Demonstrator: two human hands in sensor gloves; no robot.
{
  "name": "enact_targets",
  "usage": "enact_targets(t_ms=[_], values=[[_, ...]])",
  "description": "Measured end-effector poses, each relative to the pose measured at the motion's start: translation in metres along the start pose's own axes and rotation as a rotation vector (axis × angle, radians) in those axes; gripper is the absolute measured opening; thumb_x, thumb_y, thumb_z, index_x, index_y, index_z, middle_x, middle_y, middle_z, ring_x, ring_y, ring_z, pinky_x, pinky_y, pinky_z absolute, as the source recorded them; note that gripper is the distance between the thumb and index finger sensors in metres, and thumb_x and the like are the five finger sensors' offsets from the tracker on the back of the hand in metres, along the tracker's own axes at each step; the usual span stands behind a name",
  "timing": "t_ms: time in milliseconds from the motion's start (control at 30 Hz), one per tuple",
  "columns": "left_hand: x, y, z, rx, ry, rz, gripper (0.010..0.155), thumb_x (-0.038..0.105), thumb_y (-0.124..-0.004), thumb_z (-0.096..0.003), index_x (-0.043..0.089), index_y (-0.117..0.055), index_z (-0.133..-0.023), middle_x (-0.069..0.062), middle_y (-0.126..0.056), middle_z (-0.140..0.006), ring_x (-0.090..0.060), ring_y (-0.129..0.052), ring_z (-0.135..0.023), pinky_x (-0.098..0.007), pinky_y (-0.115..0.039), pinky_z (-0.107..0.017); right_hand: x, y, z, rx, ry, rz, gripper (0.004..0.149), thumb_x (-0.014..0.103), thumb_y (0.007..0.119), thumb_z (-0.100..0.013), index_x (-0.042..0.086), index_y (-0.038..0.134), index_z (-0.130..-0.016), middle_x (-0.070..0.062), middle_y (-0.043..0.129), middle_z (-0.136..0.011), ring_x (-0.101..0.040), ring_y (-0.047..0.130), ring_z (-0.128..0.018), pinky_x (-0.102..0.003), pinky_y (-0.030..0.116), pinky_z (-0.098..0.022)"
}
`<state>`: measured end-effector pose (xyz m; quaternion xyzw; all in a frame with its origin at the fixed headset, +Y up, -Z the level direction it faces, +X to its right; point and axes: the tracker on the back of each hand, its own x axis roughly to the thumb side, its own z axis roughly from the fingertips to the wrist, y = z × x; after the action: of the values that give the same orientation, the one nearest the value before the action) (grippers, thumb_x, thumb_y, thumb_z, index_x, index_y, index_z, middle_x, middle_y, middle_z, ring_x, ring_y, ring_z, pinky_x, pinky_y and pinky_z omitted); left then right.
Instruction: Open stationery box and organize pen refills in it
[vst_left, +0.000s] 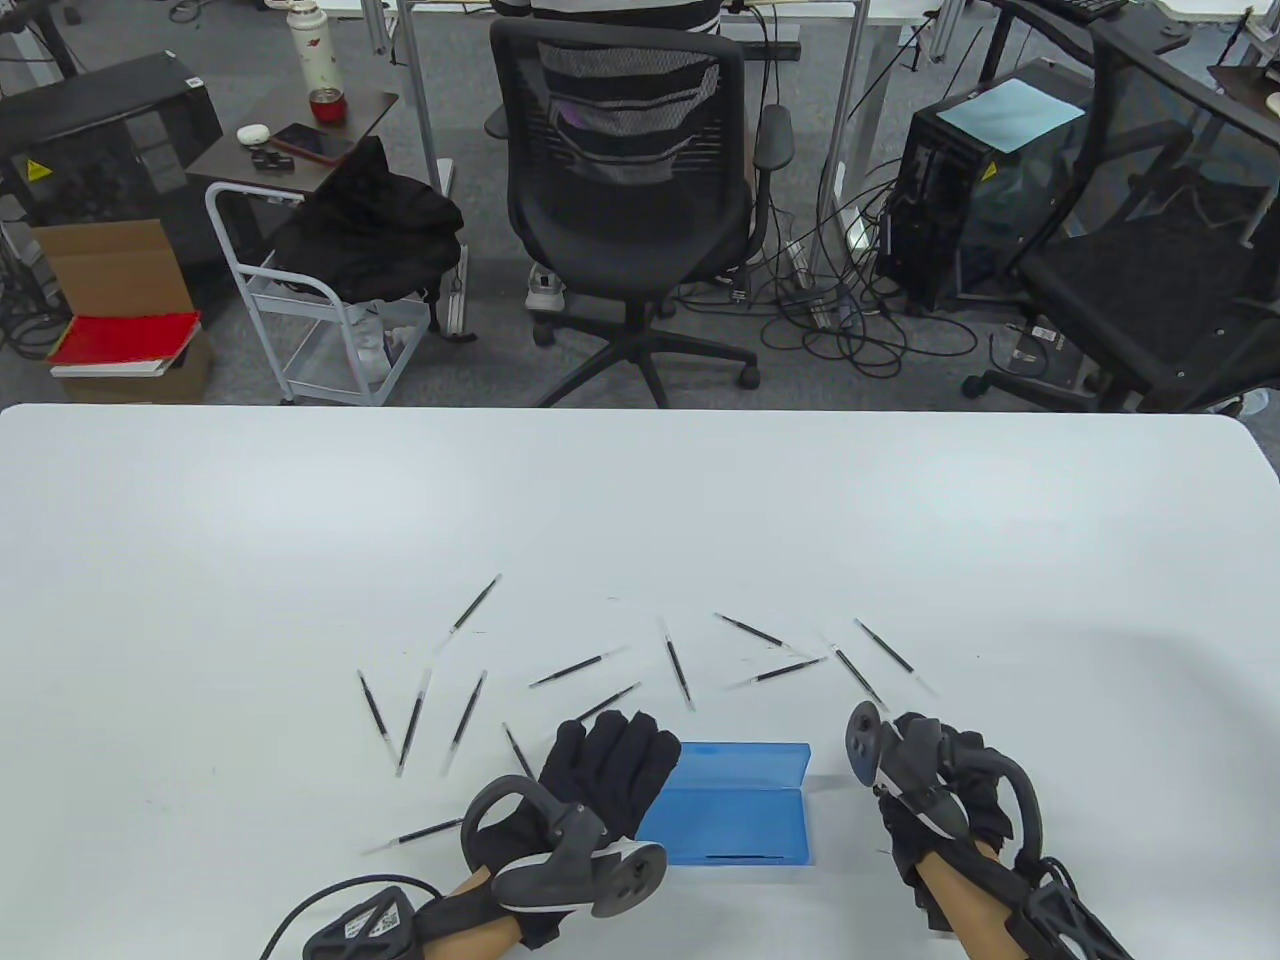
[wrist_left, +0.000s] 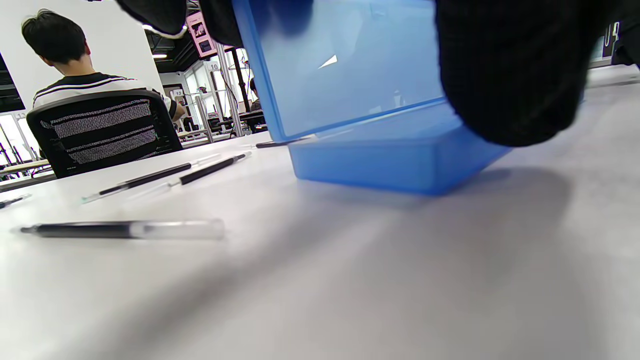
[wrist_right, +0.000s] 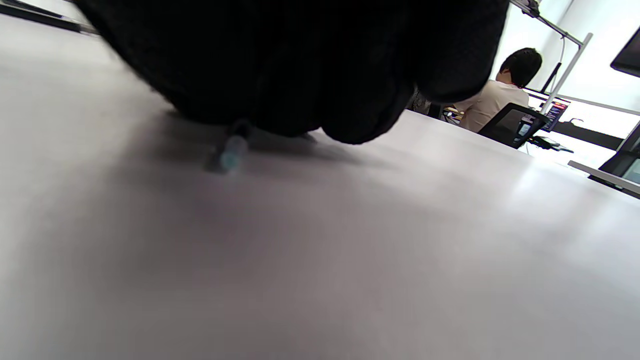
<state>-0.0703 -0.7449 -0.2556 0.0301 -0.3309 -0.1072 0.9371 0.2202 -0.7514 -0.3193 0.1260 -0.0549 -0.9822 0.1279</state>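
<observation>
About a dozen pen refills (vst_left: 470, 709) lie scattered across the tabletop (vst_left: 640, 500) near its front edge, none boxed yet. My left hand (vst_left: 600, 775) grips the left end of the blue stationery box (vst_left: 735, 815), lid raised. My right hand (vst_left: 940, 790) rests fingers down at the box's right, over one refill (wrist_right: 232, 150); whether it holds it, I cannot tell.

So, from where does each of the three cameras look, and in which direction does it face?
Table view: from above, looking down at the table; shows the left hand, the right hand and both forearms.
Left wrist view: low over the table, facing the box and refills; left fingers on top.
Right wrist view: low over the table, facing across it; right fingers over one refill.
Shared: the box appears in the table and left wrist views.
</observation>
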Motion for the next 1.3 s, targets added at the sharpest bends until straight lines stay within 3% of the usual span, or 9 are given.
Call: enact_targets(t_ms=[367, 667, 1033, 1200, 1300], values=[[0.000, 0.000, 0.000, 0.001, 0.000, -0.003, 0.112, 0.062, -0.083, -0.0432, 0.013, -0.017, -0.120, -0.018, -0.024, -0.128, -0.048, -0.043, -0.117, -0.068, -0.048, -0.083, 0.001, -0.001, -0.008, 0.040, 0.129, -0.031, 0.055, 0.031, 0.092, -0.046, 0.010, 0.077, -0.094, -0.008, 0.099, -0.073, -0.035, 0.099, -0.065, -0.060, 0.079, -0.059], [0.000, 0.000, 0.000, 0.001, 0.000, -0.003, 0.113, 0.062, -0.083, -0.0432, 0.012, -0.016, -0.120, -0.019, -0.024, -0.128, -0.048, -0.043, -0.117, -0.068, -0.048, -0.083, -0.002, -0.002, -0.008, 0.033, 0.118, -0.048, 0.055, 0.031, 0.093, -0.046, 0.009, 0.077, -0.094, -0.008, 0.099, -0.072, -0.036, 0.099, -0.064, -0.061, 0.078, -0.059], [0.000, 0.000, 0.000, -0.002, 0.001, 0.003, 0.113, 0.062, -0.082, -0.0433, 0.012, -0.016, -0.120, -0.018, -0.023, -0.128, -0.049, -0.042, -0.117, -0.068, -0.048, -0.083, -0.011, -0.048, 0.029, -0.143, -0.120, -0.183, 0.056, 0.031, 0.093, -0.045, 0.011, 0.076, -0.094, -0.007, 0.099, -0.072, -0.035, 0.100, -0.064, -0.061, 0.079, -0.060], [0.000, 0.000, 0.000, -0.004, 0.001, 0.005, 0.113, 0.062, -0.082, -0.0433, 0.013, -0.016, -0.120, -0.019, -0.023, -0.128, -0.049, -0.042, -0.117, -0.068, -0.048, -0.083, 0.001, -0.075, 0.063, -0.236, -0.307, -0.246, 0.056, 0.031, 0.093, -0.045, 0.011, 0.075, -0.095, -0.007, 0.099, -0.073, -0.034, 0.100, -0.065, -0.060, 0.079, -0.060], [-0.001, 0.000, 0.000, -0.012, 0.002, 0.013, 0.113, 0.062, -0.083, -0.0431, 0.013, -0.015, -0.120, -0.018, -0.023, -0.128, -0.049, -0.041, -0.118, -0.068, -0.048, -0.083, 0.013, -0.078, 0.078, -0.273, -0.406, -0.218, 0.057, 0.031, 0.093, -0.045, 0.012, 0.075, -0.095, -0.006, 0.099, -0.074, -0.034, 0.100, -0.065, -0.060, 0.079, -0.061]])
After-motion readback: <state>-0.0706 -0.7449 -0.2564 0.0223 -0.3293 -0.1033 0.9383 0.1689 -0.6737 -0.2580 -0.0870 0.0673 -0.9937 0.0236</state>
